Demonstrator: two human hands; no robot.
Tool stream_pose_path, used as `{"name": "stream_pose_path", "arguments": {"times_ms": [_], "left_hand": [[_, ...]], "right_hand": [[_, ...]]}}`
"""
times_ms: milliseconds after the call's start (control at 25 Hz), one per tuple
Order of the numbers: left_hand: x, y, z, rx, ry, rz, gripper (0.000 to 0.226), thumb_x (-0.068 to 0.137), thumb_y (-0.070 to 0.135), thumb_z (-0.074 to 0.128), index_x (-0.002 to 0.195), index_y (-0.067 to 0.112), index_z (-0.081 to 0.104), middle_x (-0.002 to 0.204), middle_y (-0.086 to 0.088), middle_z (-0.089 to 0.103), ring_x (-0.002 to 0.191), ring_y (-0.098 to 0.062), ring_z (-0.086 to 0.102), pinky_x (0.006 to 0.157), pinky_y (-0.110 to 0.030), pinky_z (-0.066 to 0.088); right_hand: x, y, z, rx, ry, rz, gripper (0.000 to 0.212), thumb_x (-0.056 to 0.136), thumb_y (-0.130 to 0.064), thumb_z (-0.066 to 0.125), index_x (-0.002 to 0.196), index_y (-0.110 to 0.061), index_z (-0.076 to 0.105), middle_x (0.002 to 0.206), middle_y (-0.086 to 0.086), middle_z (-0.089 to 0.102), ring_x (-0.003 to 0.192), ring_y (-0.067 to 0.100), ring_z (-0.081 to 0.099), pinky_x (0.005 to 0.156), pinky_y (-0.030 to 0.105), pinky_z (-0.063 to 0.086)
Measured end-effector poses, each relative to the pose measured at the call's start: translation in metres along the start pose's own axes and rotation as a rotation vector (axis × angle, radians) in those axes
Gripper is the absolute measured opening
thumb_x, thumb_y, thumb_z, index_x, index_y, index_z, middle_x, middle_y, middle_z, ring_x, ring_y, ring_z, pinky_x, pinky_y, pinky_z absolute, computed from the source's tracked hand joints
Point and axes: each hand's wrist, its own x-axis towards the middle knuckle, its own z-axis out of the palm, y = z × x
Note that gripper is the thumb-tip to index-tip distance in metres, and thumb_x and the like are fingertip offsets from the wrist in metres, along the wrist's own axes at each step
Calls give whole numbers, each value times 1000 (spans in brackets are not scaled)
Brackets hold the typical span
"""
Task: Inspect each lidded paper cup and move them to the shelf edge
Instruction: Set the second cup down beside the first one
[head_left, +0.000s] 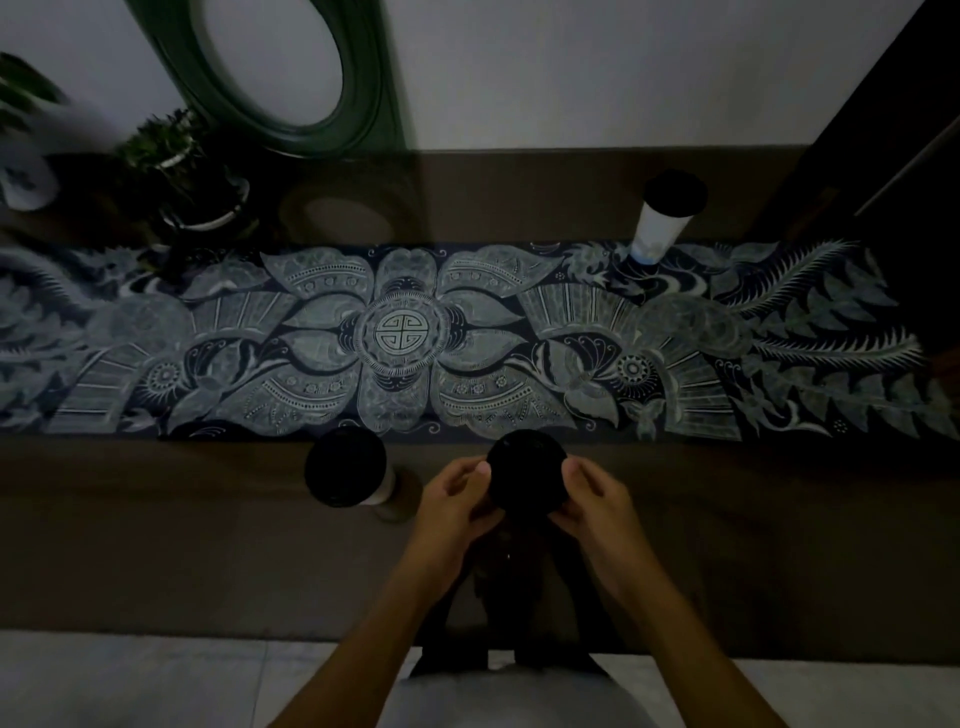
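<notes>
Two hands holding a lidded paper cup over the near part of a dim shelf.

From left: potted plants (171, 171) stand at the far left beside a green oval mirror (270, 73) leaning on the wall; a patterned cloth runner (405, 338) spans the shelf (156, 545). A black-lidded cup (347, 475) stands just in front of the runner. The left hand (452, 512) and right hand (597, 512) curl their fingers around the sides of the held cup (526, 470), seen lid-up. A third cup (665, 218) stands far right, at the runner's back edge.
</notes>
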Motion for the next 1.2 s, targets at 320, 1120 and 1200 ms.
{"name": "stream_pose_path", "arguments": {"times_ms": [320, 1120, 1200], "left_hand": [[4, -13, -3, 62, 24, -3, 16, 101, 18, 58, 109, 12, 70, 105, -6, 78, 111, -30, 70, 94, -48, 57], [16, 109, 18, 1030, 163, 884, 73, 90, 57, 56, 156, 36, 30, 169, -2, 15, 156, -24, 12, 118, -48, 24], [20, 138, 29, 1137, 212, 1044, 79, 89, 59, 56, 157, 28, 29, 169, -10, 16, 156, -30, 8, 119, -56, 23]], "right_hand": [[12, 21, -6, -6, -5, 31, 28, 85, -44, 65, 106, -29, 76, 116, 2, 75, 114, 24, 69, 93, 43, 59], [16, -111, -4, -1089, 288, -723, 81, 93, -72, 33, 159, -35, 4, 171, -4, 2, 157, 21, -1, 122, 48, 3], [17, -136, -3, -1179, 364, -820, 83, 92, -72, 32, 159, -34, 1, 171, -4, -3, 157, 24, -6, 121, 47, -3]]}}
